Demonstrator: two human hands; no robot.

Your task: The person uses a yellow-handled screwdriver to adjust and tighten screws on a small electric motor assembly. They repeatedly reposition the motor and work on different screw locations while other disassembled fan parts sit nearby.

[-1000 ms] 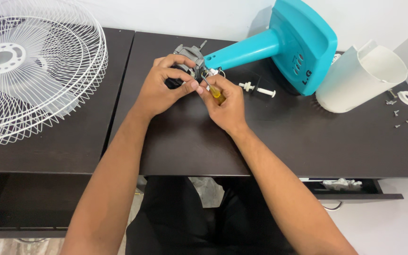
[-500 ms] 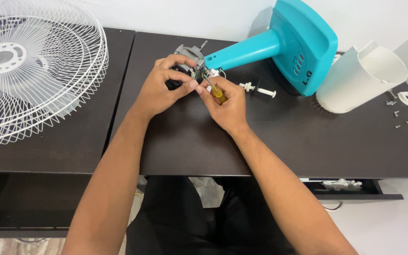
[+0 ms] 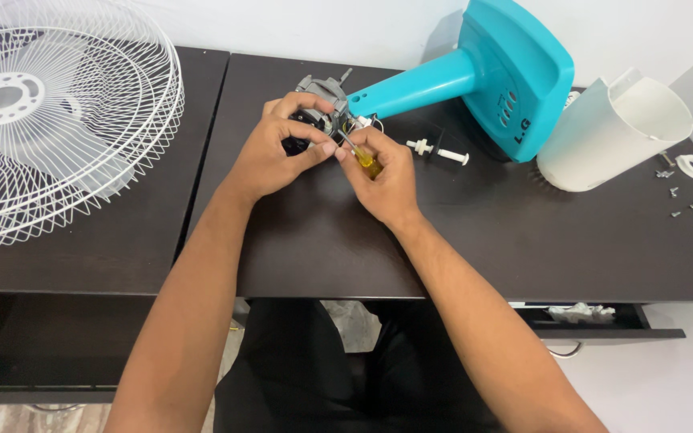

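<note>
White grille (image 3: 50,120) left — housing (image 3: 615,132) right.

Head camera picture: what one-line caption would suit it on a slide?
Left hand steadies a grey fan motor while the right hand works a yellow-handled screwdriver against it.

Bright even light, soft shadows, sharp focus, slight wide-angle edge distortion

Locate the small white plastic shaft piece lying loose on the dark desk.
In the head view, the small white plastic shaft piece lies on the dark desk, just right of the right hand and below the turquoise fan stand.
</note>
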